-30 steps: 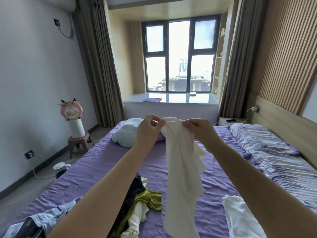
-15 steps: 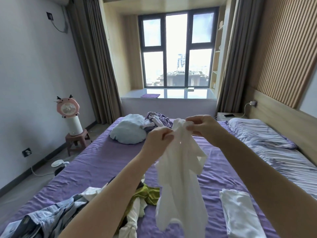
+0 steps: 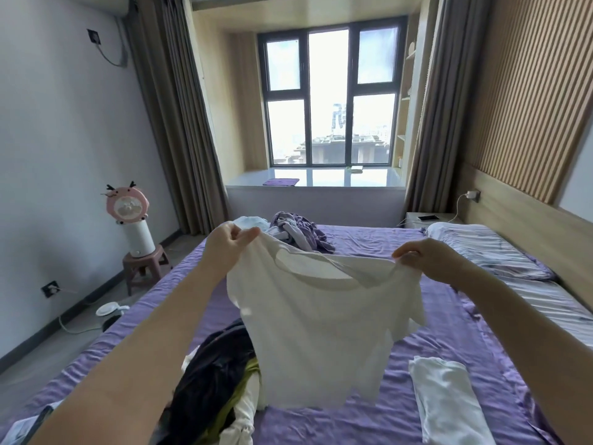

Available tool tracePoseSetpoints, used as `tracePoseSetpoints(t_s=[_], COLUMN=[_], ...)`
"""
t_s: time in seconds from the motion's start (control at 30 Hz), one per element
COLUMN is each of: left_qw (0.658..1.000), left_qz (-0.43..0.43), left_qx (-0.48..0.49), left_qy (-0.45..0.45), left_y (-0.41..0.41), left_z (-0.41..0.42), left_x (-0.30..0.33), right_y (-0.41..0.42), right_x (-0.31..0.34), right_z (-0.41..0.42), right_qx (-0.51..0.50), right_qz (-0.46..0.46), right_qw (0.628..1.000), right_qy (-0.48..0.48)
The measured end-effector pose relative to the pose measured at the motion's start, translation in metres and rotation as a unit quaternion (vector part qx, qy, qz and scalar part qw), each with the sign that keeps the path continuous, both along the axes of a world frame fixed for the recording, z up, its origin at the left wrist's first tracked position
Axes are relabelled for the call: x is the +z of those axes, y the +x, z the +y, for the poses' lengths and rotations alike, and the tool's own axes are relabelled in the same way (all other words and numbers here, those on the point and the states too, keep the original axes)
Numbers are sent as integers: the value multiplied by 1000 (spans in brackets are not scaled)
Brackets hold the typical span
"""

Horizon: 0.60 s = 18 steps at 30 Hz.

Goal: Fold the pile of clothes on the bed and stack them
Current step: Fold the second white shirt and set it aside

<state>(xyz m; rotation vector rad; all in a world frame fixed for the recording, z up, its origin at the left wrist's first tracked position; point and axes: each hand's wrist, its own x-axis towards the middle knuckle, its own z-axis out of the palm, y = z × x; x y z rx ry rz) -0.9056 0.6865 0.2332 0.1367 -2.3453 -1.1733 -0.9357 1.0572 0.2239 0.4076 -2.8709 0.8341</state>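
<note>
Head view, purple-sheeted bed point(image 3: 369, 248), window point(image 3: 332, 91), brown curtains point(image 3: 173, 123)

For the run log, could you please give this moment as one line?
stage: spreading | left hand: pinching white T-shirt shoulder | right hand: pinching other shoulder | folded white garment: on bed

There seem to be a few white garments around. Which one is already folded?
The white garment lying on the purple bed at the right is folded into a neat strip. The white T-shirt is held up spread, and white cloth sits crumpled in the pile.
</note>
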Motion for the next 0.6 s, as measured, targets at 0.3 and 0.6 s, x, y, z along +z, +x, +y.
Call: tracePoseSetpoints(t_s=[0.3,0.6], left_qw=[966,940], left_qz=[-100,-152], left_qx=[-165,-220], left_qy=[174,211], left_y=[5,7], left_z=[2,-11], left_x=[1,8], right_y=[-1,4], right_x=[-12,4], right_z=[0,13], right_qx=[19,145], right_qz=[5,-188], right_qw=[983,952], right_qy=[-184,-191])
